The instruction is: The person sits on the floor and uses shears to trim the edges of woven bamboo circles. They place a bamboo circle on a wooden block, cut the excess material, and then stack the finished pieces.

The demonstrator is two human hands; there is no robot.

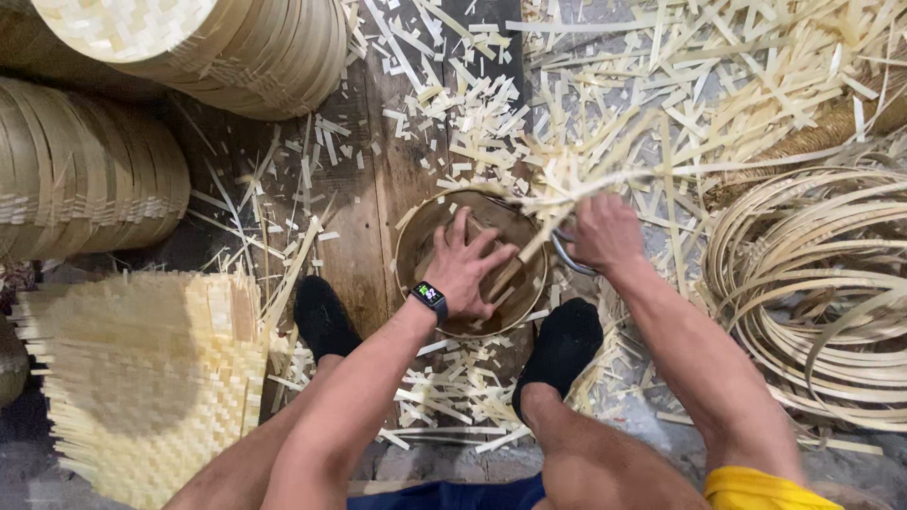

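A round brown bowl-shaped woven basket [417, 247] lies on the floor between my feet. My left hand [468, 269], with a smartwatch on the wrist, presses flat inside it, fingers spread. Pale bamboo strip ends [567, 185] stick out in a bundle from the basket's far right rim. My right hand [605, 234] is at that rim, closed around the grey metal handle of a cutting tool [559, 253]; the tool's blades are hidden behind the strips.
Stacks of finished woven baskets stand at top left [236, 47] and left [85, 170]. A flat woven bamboo mat [142, 368] lies at bottom left. Coiled bamboo hoops [812, 283] are at right. Cut bamboo scraps [472, 123] cover the floor. My feet wear black socks [321, 316].
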